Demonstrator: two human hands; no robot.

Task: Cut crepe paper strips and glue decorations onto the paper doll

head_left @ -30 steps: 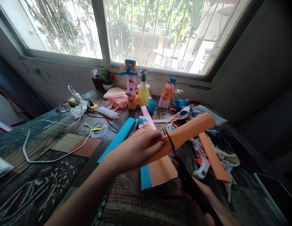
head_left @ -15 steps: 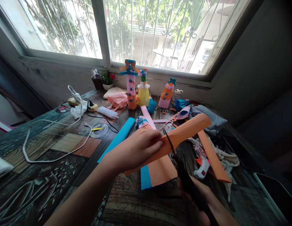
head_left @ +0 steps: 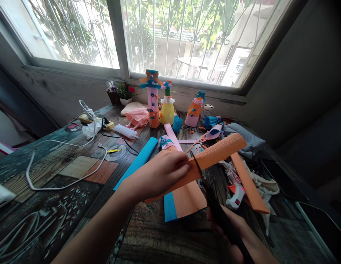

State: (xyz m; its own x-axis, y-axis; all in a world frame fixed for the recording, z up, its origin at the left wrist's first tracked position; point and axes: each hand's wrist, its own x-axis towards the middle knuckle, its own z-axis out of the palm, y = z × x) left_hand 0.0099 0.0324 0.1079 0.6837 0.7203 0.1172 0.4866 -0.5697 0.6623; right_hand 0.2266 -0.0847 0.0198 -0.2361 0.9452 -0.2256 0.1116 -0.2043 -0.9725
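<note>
Our left fingers (head_left: 182, 171) are closed on the orange roll (head_left: 222, 151), pinching it near its middle, thumb on the near side. From that grip the roll slants up and away to the right, and its lower end shows below our left fingers. Our right fingers (head_left: 236, 253), lower and nearer to us, are wrapped around the handles of the black scissors (head_left: 216, 209), which partly hide them. One blade lies across the near face of the roll, just right of our left fingertips; whether the other is behind the paper, we cannot tell.

Right below our left fingers, on the counter (head_left: 148, 234), lies an orange and blue piece (head_left: 188, 200); its ruffled top (head_left: 167, 141) shows just beyond our knuckles, next to a pink strip (head_left: 173, 137). A blue roll (head_left: 138, 161) lies to the left of our left fingers. Beyond our right fingers and to their right are the glue gun (head_left: 236, 197) and a second orange roll (head_left: 250, 185), with crumpled cloth (head_left: 269, 183) beside them. Well beyond both sets of fingers, by the window (head_left: 184, 40), stand a tall tube (head_left: 153, 101), a yellow bottle (head_left: 167, 113) and an orange and pink bottle (head_left: 194, 113).
</note>
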